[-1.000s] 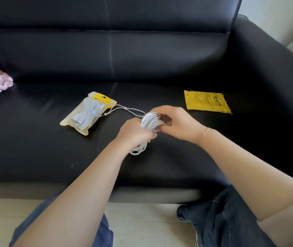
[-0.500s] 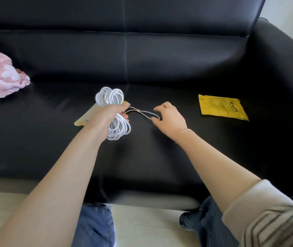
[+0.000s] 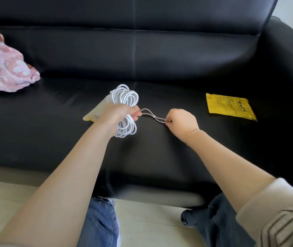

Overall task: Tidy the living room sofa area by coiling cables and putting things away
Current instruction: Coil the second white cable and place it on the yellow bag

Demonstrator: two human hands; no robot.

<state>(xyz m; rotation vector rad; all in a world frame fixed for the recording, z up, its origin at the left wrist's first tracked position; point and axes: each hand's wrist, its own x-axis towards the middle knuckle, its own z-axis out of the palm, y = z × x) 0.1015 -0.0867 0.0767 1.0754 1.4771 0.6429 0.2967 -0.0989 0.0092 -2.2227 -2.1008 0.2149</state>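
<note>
A pink patterned cloth (image 3: 5, 66) lies at the far left of the black leather sofa (image 3: 177, 56). Near the seat's middle, the left hand (image 3: 119, 113) grips a coiled white cable (image 3: 125, 98) round its waist, loops above and below the fist, over a pale plastic pouch (image 3: 96, 111). A thin looped cord (image 3: 153, 116) runs from those fingers to the right hand (image 3: 181, 122), which pinches its end just beside; a yellow packet (image 3: 231, 106) lies further right.
</note>
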